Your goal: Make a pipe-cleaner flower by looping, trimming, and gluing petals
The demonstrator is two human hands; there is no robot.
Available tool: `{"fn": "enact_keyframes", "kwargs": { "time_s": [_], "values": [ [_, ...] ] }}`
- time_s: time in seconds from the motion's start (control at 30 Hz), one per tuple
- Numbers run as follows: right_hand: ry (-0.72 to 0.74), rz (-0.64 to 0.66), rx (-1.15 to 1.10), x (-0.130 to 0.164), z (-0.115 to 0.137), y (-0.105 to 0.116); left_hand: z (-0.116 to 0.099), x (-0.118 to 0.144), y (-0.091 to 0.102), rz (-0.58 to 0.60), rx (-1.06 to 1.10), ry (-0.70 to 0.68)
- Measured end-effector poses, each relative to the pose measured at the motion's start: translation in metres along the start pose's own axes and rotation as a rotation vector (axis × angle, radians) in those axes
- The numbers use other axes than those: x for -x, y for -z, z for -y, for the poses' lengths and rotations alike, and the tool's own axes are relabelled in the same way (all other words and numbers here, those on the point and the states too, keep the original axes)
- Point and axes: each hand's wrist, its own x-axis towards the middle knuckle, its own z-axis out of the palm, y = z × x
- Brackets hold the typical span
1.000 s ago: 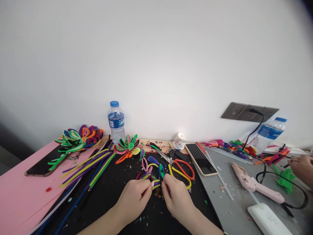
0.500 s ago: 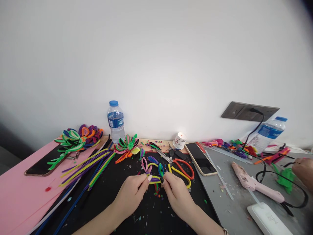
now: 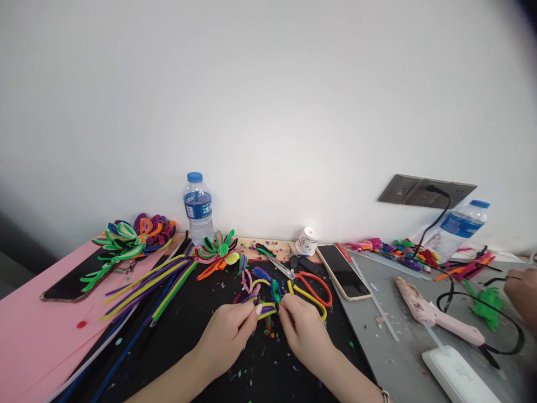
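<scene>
Yellow and purple pipe cleaners (image 3: pixel 267 308) run side by side between my two hands, above the black mat (image 3: pixel 251 380). Pinched at their left end is my left hand (image 3: pixel 229 330), closed with thumb against fingertips. My right hand (image 3: pixel 306 327) is closed around their right end. Just beyond my fingers lie looped pink, purple and green pipe cleaners (image 3: pixel 248 282) and a blue-green loop (image 3: pixel 274 290). Scissors with red and yellow handles (image 3: pixel 314 288) rest near my right hand. My fingers hide the ends of what I hold.
To the left lie loose pipe cleaners (image 3: pixel 146 285), pipe-cleaner flowers (image 3: pixel 218 252) and a dark phone (image 3: pixel 78 274). A water bottle (image 3: pixel 198 210), paper cup (image 3: pixel 307 240) and light-edged phone (image 3: pixel 344 271) stand or lie behind. At right are a pink glue gun (image 3: pixel 440 316) and another person's hand (image 3: pixel 522 291).
The held pipe cleaners tilt slightly more, and my left fingertips have shifted a little. At the right edge, the other person's hand has moved slightly.
</scene>
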Motion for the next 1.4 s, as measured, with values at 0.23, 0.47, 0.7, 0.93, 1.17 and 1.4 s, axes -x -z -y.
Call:
{"fn": "enact_keyframes", "kwargs": {
  "time_s": [0.23, 0.47, 0.7, 0.93, 1.17, 1.4],
  "values": [
    [-0.077, -0.091, 0.04, -0.003, -0.008, -0.001, 0.013, -0.004, 0.004, -0.192, 0.212, 0.125],
    [-0.126, -0.088, 0.088, -0.008, -0.012, -0.005, 0.018, -0.006, 0.007, -0.238, 0.159, 0.123],
    [-0.11, -0.094, -0.03, -0.016, -0.017, -0.005, 0.019, -0.009, 0.009, -0.269, 0.008, 0.05],
    [-0.127, -0.156, -0.139, -0.015, -0.024, 0.005, 0.017, -0.009, 0.013, -0.27, -0.065, 0.038],
    [-0.109, -0.194, -0.147, -0.013, -0.033, 0.011, 0.025, -0.014, 0.023, -0.33, -0.182, 0.068],
    [0.264, 0.151, -0.107, -0.002, 0.002, 0.019, 0.023, -0.014, 0.018, -0.23, -0.275, 0.045]
  ]
}}
